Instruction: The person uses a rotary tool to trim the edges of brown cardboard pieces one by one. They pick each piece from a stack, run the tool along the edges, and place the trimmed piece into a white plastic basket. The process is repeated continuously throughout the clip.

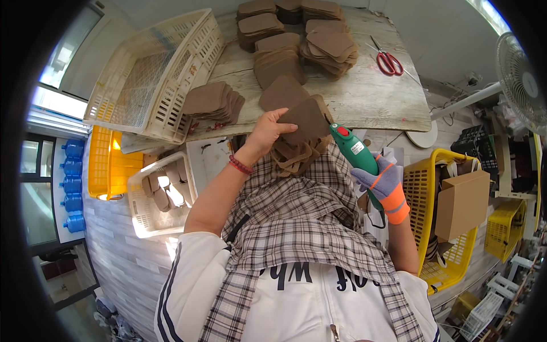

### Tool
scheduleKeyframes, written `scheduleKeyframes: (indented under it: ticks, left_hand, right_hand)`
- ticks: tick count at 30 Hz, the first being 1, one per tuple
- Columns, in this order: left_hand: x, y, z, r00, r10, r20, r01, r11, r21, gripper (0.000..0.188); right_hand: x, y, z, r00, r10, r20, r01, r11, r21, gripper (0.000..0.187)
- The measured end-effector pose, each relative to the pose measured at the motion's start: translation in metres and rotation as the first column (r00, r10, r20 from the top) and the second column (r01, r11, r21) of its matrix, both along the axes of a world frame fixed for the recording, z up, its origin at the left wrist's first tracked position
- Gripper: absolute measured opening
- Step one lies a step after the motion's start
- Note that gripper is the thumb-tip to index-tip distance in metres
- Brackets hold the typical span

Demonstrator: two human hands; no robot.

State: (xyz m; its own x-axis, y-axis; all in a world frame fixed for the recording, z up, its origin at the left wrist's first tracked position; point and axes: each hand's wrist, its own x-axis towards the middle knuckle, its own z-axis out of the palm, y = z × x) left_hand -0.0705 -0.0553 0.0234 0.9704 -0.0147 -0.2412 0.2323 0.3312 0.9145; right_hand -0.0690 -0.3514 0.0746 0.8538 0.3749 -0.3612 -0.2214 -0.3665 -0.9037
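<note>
My left hand, bare with a red bead bracelet at the wrist, pinches a flat brown piece with rounded corners between thumb and fingers. My right hand wears a grey and orange work glove and is wrapped round a green handheld power tool with a red button. The tool's head meets the piece's right edge; its tip is too small to make out. Loose brown strips hang in curls below the piece, over my checked apron. Another flat brown piece lies just beyond on the table.
Several stacks of brown pieces stand on the worn wooden table. Red-handled scissors lie at its right. A cream plastic crate sits at the left. Yellow baskets and a fan are to the right.
</note>
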Motion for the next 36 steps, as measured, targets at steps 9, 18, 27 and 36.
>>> scheduleKeyframes:
  ticks: [9, 18, 27, 36]
  left_hand:
    - [-0.013, -0.004, -0.01, 0.996, -0.046, -0.071, 0.05, 0.998, 0.047, 0.037]
    - [-0.017, 0.02, 0.01, 0.997, -0.071, 0.042, 0.045, 0.896, 0.442, 0.028]
    - [-0.024, 0.032, 0.008, 0.984, 0.116, 0.135, -0.133, 0.983, 0.127, 0.016]
    - [-0.025, 0.03, 0.016, 0.989, 0.088, 0.123, -0.108, 0.98, 0.169, 0.011]
  right_hand:
    - [0.003, 0.008, -0.005, 1.0, 0.016, -0.01, -0.016, 0.997, 0.073, 0.044]
    - [0.0, 0.006, -0.001, 0.992, 0.067, -0.105, -0.054, 0.992, 0.115, 0.042]
    - [-0.002, 0.007, -0.008, 0.984, 0.103, -0.144, -0.08, 0.984, 0.158, 0.042]
    - [-0.006, 0.006, -0.002, 0.984, 0.16, -0.077, -0.153, 0.984, 0.095, 0.045]
